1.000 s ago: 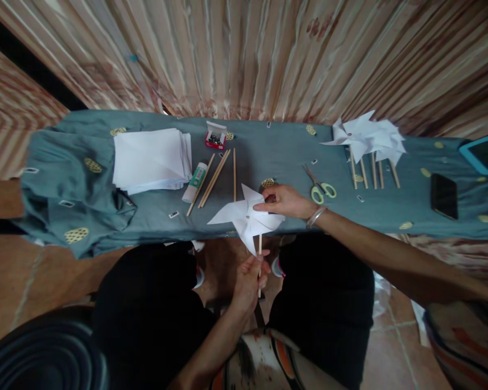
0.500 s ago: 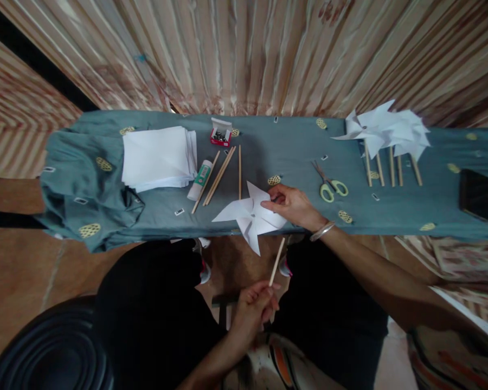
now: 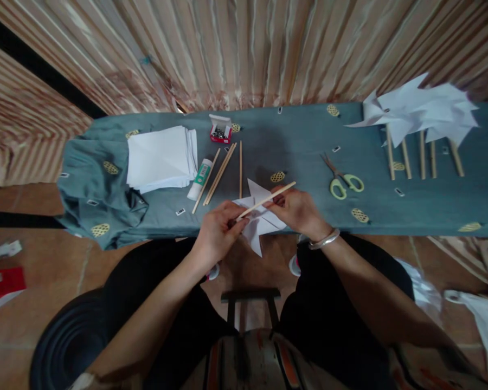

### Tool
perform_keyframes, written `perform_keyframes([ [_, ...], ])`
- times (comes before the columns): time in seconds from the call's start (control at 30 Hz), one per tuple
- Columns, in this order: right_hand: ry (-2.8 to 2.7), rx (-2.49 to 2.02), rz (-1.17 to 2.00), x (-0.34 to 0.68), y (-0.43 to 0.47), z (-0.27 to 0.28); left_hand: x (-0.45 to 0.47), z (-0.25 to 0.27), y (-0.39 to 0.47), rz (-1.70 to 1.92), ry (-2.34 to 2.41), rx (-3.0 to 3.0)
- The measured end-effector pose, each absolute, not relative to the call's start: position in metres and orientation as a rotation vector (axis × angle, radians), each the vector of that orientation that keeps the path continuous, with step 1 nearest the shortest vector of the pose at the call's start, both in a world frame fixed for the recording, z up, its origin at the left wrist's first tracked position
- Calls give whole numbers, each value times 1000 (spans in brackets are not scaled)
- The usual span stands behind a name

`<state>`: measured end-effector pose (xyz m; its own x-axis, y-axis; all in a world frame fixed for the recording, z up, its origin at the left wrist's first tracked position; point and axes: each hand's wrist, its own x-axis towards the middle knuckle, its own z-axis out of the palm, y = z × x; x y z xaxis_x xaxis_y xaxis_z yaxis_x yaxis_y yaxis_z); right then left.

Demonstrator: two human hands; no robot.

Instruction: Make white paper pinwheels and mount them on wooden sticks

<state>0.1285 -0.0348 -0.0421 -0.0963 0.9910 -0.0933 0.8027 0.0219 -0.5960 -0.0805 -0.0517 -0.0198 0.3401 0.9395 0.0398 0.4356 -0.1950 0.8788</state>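
Observation:
My left hand [image 3: 219, 227] is closed round the lower end of a thin wooden stick [image 3: 270, 199]. The stick slants up to the right, above a white paper pinwheel [image 3: 254, 238] at the table's front edge. On the pinwheel's right side is my right hand [image 3: 296, 208], its fingers curled together near the stick; whatever they pinch is hidden. A metal bangle [image 3: 324, 239] circles that wrist. Both hands cover parts of the pinwheel's blades. Just behind it, another wooden stick [image 3: 241, 168] lies on the cloth.
The narrow table has a green cloth [image 3: 305, 141]. Left of the hands are a paper stack [image 3: 158, 157], a glue stick [image 3: 200, 179], several loose sticks and a small red box [image 3: 220, 131] of metal pieces. Rightward lie scissors [image 3: 341, 179] and several finished pinwheels [image 3: 427, 111].
My left hand has risen from my lap with the stick, which now slants across the pinwheel. My right hand stays at the pinwheel's right side. The view has shifted slightly left.

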Motion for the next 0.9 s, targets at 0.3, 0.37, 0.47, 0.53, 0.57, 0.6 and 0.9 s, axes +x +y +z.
perform_keyframes([
  [0.3,-2007,-1828,640,128,-36,-46,-62,-40,-42,577,1317,2064],
  [0.37,-1994,-1835,676,128,-36,-45,-61,-42,-40,541,1332,2077],
  [0.47,-1994,-1823,690,128,-35,-44,-60,-45,-38,500,1343,2075],
  [0.53,-1998,-1815,690,128,-35,-43,-60,-46,-38,488,1346,2074],
  [0.57,-1999,-1814,692,128,-35,-42,-60,-46,-38,486,1345,2075],
  [0.6,-1999,-1813,696,128,-35,-42,-60,-47,-38,484,1343,2076],
  [0.9,-1913,-1785,741,128,-32,-44,-59,-44,-36,542,1319,1959],
])
